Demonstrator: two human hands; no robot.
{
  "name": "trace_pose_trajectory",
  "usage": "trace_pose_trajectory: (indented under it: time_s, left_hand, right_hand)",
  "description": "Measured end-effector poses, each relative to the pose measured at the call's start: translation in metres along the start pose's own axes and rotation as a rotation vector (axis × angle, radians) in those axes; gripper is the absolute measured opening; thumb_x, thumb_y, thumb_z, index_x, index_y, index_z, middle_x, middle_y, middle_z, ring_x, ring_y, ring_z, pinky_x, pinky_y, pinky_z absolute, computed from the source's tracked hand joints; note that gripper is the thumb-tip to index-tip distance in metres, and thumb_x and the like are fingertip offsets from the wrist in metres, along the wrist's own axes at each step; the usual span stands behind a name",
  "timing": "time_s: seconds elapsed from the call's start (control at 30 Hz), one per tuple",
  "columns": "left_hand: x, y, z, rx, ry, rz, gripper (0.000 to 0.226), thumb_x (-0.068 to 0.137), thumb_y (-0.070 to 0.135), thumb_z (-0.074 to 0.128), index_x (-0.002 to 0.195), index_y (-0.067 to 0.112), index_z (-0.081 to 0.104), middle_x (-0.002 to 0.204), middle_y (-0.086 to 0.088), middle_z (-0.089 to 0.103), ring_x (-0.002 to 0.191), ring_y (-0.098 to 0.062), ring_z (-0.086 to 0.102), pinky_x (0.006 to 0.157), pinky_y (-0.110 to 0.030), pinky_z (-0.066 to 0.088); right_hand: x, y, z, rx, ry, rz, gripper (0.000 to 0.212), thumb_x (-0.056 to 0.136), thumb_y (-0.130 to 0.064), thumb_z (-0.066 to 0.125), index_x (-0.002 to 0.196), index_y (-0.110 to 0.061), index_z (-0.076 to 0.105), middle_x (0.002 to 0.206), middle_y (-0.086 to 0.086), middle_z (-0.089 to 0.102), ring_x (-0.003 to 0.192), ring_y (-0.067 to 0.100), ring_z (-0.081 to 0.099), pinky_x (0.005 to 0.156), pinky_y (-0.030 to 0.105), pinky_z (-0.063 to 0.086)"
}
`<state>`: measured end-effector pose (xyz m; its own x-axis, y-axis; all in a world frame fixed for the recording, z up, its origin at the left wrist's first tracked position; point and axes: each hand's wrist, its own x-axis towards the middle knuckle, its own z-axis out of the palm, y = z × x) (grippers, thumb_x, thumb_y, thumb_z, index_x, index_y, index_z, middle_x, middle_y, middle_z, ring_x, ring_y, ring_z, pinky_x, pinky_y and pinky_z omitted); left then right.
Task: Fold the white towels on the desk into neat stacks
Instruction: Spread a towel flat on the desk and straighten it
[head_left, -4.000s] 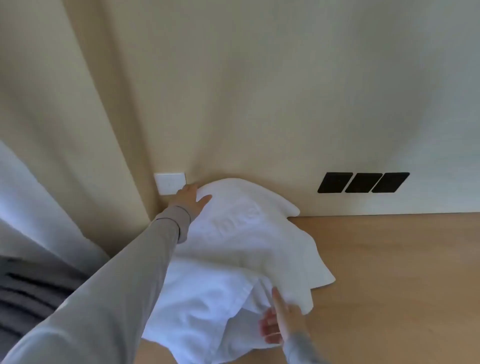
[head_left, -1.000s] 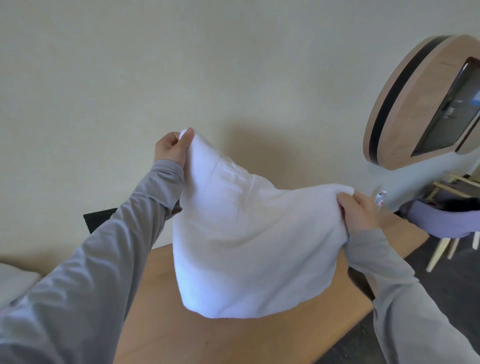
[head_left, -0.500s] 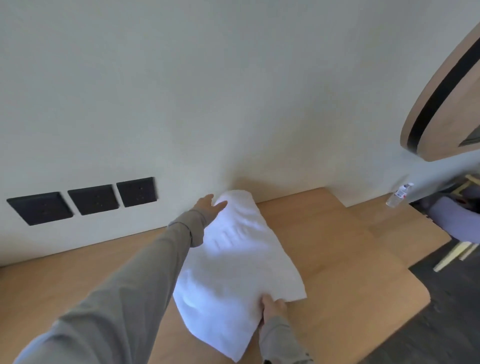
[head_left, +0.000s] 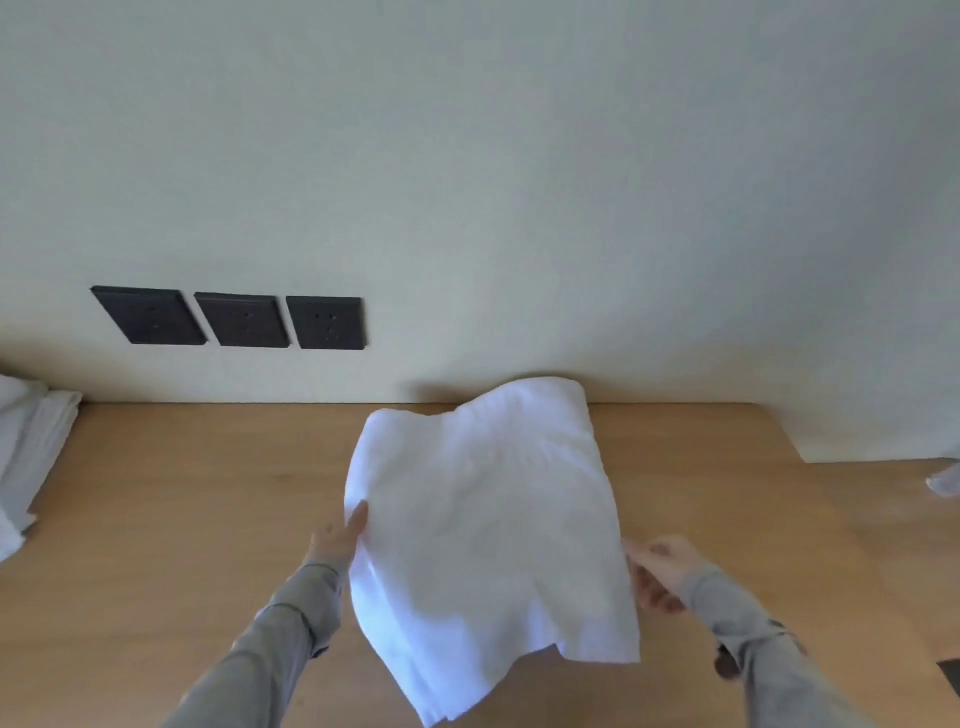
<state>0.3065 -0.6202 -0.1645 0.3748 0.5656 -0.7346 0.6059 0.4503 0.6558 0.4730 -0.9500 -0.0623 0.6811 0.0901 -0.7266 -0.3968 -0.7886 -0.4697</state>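
Well, my soft white towel (head_left: 483, 519) lies on the pale wooden desk (head_left: 182, 519), not yet folded small. My left hand (head_left: 335, 538) and right hand (head_left: 662, 571) sit at its sides; I cannot tell if they grip. More white towels (head_left: 31, 441) wait far left.

Background: pale wall (head_left: 519, 156) with three black socket plates (head_left: 241, 319).
Plates in a row at 10 o'clock, low on the wall, side by side with narrow gaps. Small pale object (head_left: 945, 480) at 3 o'clock, cut by the frame edge, too blurred to identify. Dark patch (head_left: 951, 678) at 4 o'clock.
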Motion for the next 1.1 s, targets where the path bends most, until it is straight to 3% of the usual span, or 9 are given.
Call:
trace_pose_trajectory:
  time_s: [0.07, 0.17, 0.23, 0.33, 0.47, 0.63, 0.77, 0.97, 1.1]
  left_hand:
    - [-0.005, -0.002, 0.009, -0.106, -0.017, -0.08, 0.097, 0.072, 0.068, 0.06, 0.142, 0.006, 0.033, 0.144, -0.015, 0.039, 0.127, -0.038, 0.041, 0.102, -0.053, 0.037]
    - [-0.006, 0.0, 0.015, -0.051, -0.017, -0.056, 0.12, 0.045, 0.076, 0.063, 0.138, 0.005, 0.04, 0.139, -0.016, 0.046, 0.123, -0.036, 0.047, 0.105, -0.049, 0.038]
    - [-0.008, 0.001, 0.018, 0.008, 0.019, -0.031, 0.107, 0.049, 0.069, 0.068, 0.132, 0.003, 0.049, 0.13, -0.016, 0.054, 0.114, -0.035, 0.053, 0.101, -0.046, 0.042]
    - [-0.017, 0.008, 0.024, 0.063, 0.052, 0.013, 0.078, 0.049, 0.058, 0.069, 0.105, 0.004, 0.065, 0.107, -0.014, 0.063, 0.098, -0.033, 0.059, 0.09, -0.041, 0.048]
    - [-0.039, 0.029, 0.033, 0.183, 0.162, 0.137, 0.046, 0.058, 0.051, 0.069, 0.076, 0.01, 0.058, 0.076, -0.006, 0.059, 0.08, -0.029, 0.054, 0.067, -0.032, 0.041]
    - [-0.08, 0.055, 0.005, 0.467, 0.453, 0.406, 0.035, 0.073, 0.036, 0.072, 0.09, 0.013, 0.052, 0.078, -0.002, 0.052, 0.083, -0.033, 0.054, 0.068, -0.032, 0.036]
    - [-0.1, 0.063, -0.035, 0.685, 0.644, 0.555, 0.041, 0.068, 0.042, 0.069, 0.087, 0.018, 0.043, 0.082, -0.001, 0.048, 0.071, -0.029, 0.046, 0.063, -0.032, 0.033]
    - [-0.067, 0.041, -0.05, 1.124, 0.559, 0.285, 0.089, 0.072, 0.07, 0.056, 0.138, 0.021, 0.023, 0.131, 0.0, 0.037, 0.119, -0.021, 0.037, 0.09, -0.038, 0.039]
    - [-0.04, 0.008, -0.069, 1.08, 0.473, 0.141, 0.106, 0.073, 0.077, 0.047, 0.148, 0.02, -0.001, 0.148, -0.002, 0.021, 0.133, -0.022, 0.026, 0.105, -0.04, 0.03]
  right_hand:
    - [0.039, -0.003, -0.006, 0.144, 0.147, -0.051, 0.021, 0.093, -0.028, 0.055, 0.088, -0.008, 0.054, 0.091, 0.021, 0.062, 0.061, 0.026, 0.056, 0.055, 0.032, 0.046]
    - [0.077, -0.007, 0.0, 0.246, 0.157, -0.01, 0.047, 0.09, -0.029, 0.059, 0.124, 0.004, 0.05, 0.127, 0.022, 0.054, 0.109, 0.037, 0.055, 0.095, 0.047, 0.045]
    - [0.09, -0.011, 0.007, 0.271, 0.094, 0.02, 0.059, 0.087, -0.038, 0.061, 0.13, 0.001, 0.048, 0.134, 0.02, 0.051, 0.121, 0.037, 0.049, 0.106, 0.047, 0.037]
    - [0.097, -0.017, 0.016, 0.262, 0.028, 0.037, 0.075, 0.079, -0.045, 0.068, 0.133, 0.001, 0.044, 0.132, 0.019, 0.052, 0.118, 0.037, 0.051, 0.104, 0.046, 0.039]
    - [0.084, -0.028, 0.014, 0.22, 0.026, -0.009, 0.071, 0.069, -0.034, 0.08, 0.12, 0.007, 0.053, 0.097, 0.015, 0.065, 0.079, 0.027, 0.059, 0.08, 0.037, 0.047]
    - [0.03, -0.042, -0.008, 0.021, 0.322, -0.289, 0.035, 0.072, -0.024, 0.077, 0.095, -0.008, 0.055, 0.099, 0.019, 0.065, 0.077, 0.027, 0.056, 0.071, 0.033, 0.044]
    - [-0.026, -0.035, -0.008, -0.351, 0.645, -0.394, 0.042, 0.073, -0.041, 0.069, 0.094, -0.013, 0.046, 0.095, 0.015, 0.06, 0.086, 0.037, 0.058, 0.064, 0.033, 0.037]
    - [-0.005, -0.024, 0.049, -0.812, 0.372, -0.257, 0.083, 0.083, -0.066, 0.045, 0.14, -0.013, 0.018, 0.139, 0.003, 0.031, 0.128, 0.02, 0.038, 0.094, 0.032, 0.043]
    - [0.025, -0.01, 0.072, -0.717, 0.344, -0.286, 0.07, 0.09, -0.055, 0.042, 0.145, -0.021, 0.016, 0.149, 0.0, 0.023, 0.135, 0.02, 0.029, 0.1, 0.034, 0.037]
